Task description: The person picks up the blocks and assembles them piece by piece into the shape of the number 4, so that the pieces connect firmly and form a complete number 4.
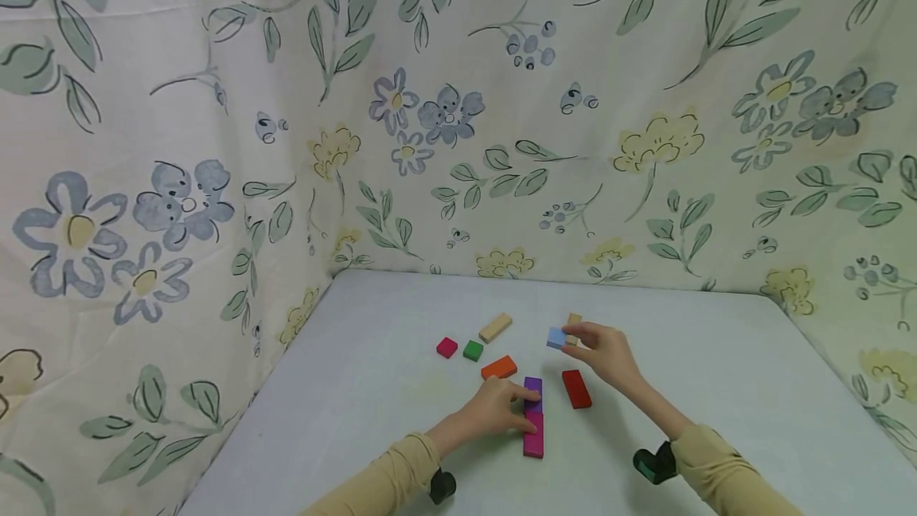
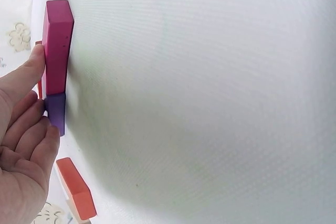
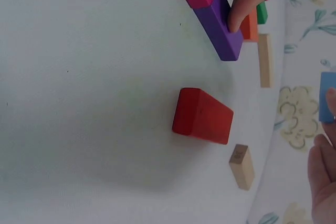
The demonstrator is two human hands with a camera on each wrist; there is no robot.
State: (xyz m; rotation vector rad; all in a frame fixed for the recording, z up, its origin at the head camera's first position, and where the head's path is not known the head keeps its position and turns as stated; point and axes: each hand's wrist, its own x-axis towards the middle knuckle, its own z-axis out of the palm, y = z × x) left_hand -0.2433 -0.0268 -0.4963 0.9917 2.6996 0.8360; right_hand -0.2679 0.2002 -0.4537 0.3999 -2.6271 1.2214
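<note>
A purple block point(image 1: 532, 387) and a magenta block point(image 1: 533, 443) lie end to end on the white table. My left hand point(image 1: 493, 408) rests on the pair, thumb on the magenta block and fingertips on the purple one. In the left wrist view the ends of the two blocks meet. My right hand point(image 1: 607, 353) pinches a light blue block point(image 1: 555, 338) between thumb and fingers. That block is raised above the table in the right wrist view. Below the right hand lies a red block point(image 1: 576, 389), to the right of the purple one.
An orange block point(image 1: 499, 368) lies just beyond the left hand. Farther back are a green block point(image 1: 473, 350), a pinkish-red block point(image 1: 447, 347) and a plain wooden block point(image 1: 496, 328). Another wooden block point(image 1: 575, 318) is partly hidden behind the right hand. Floral cloth point(image 1: 444, 205) hangs around the table.
</note>
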